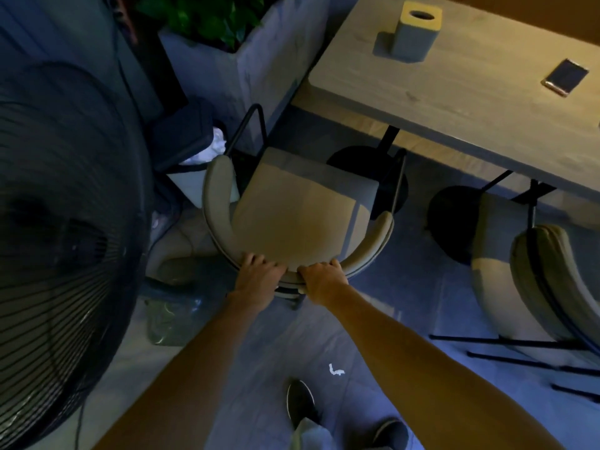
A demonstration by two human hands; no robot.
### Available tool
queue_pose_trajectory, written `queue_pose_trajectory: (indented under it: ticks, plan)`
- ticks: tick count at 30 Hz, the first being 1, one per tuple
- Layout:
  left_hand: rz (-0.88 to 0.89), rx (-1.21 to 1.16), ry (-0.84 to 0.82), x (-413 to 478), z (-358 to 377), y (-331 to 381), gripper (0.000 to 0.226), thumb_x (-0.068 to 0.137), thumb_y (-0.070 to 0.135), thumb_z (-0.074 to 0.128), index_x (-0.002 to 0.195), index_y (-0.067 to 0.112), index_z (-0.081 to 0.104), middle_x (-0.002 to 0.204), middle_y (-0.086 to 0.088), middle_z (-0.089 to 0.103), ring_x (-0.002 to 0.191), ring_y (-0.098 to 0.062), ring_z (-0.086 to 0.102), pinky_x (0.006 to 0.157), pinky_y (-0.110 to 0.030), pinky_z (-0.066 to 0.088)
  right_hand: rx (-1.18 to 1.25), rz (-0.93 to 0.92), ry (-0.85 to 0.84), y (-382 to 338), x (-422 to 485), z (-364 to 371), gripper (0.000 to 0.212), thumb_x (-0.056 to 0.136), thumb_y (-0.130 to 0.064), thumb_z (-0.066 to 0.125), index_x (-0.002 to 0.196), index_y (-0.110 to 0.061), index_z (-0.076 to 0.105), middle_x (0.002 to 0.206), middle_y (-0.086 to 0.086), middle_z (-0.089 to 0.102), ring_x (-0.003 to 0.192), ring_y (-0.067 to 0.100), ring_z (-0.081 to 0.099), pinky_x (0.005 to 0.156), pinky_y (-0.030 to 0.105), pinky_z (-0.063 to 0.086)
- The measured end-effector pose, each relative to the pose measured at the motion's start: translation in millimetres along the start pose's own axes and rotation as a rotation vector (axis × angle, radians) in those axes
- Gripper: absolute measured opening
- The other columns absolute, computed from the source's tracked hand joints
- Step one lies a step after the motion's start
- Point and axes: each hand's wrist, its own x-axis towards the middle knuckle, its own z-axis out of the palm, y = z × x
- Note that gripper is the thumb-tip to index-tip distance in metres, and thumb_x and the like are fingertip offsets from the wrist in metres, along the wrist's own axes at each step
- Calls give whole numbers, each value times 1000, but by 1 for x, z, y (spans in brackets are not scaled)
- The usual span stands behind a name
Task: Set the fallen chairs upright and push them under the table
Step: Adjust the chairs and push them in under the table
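Note:
A beige upholstered chair (pixel 292 209) with a curved backrest and black metal legs stands upright in front of me, its seat facing the wooden table (pixel 454 102). Both my hands grip the top of its backrest: my left hand (pixel 259 274) with fingers curled over the rim, my right hand (pixel 324 279) beside it, thumb and fingers wrapped around the rim. A second beige chair (pixel 532 277) lies fallen on its side at the right, its black legs pointing along the floor toward me.
A large black floor fan (pixel 61 238) fills the left side. A grey planter (pixel 246 56) with green leaves and a bin (pixel 194 157) stand behind the chair. On the table sit a tissue box (pixel 415 30) and a phone (pixel 566 76). My shoe (pixel 300 402) is on the tiled floor.

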Motion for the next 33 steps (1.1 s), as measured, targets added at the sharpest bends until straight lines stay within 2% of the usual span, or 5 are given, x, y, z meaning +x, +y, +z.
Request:
queue_pose_trajectory:
  ticks: [6,13,20,26,33]
  plan:
    - [2,3,1,3,-3,-22,38,95,25,61,133,26,53,131,3,59,120,-26,49,100,-41,31,70,7,47,-15,7,-5,29,93,-27,62,122,-26,60,121,2,65,121,26,56,111,43,29]
    - [-31,9,11,9,-8,-44,43,91,18,64,131,29,53,131,3,58,123,-27,48,109,-43,27,119,10,96,-34,22,-16,24,96,-32,59,118,-24,62,114,2,66,113,24,57,107,42,30]
    - [-15,27,17,25,-15,-52,41,93,19,61,132,27,52,130,1,58,122,-28,49,108,-43,27,114,0,64,-28,34,-28,20,98,-30,56,117,-24,60,112,3,67,112,27,58,104,46,28]
    - [-57,52,9,23,-18,-46,38,94,19,60,130,27,51,126,-2,59,119,-31,50,109,-46,25,124,6,35,-27,40,-28,34,87,-29,71,120,-29,62,115,-1,66,116,25,54,108,48,27]
    - [-64,79,-3,24,-29,-41,37,96,16,57,130,29,50,124,-2,60,121,-33,50,105,-47,26,124,-17,-1,-18,37,-38,27,98,-29,57,125,-27,60,119,1,63,118,25,54,108,47,27]
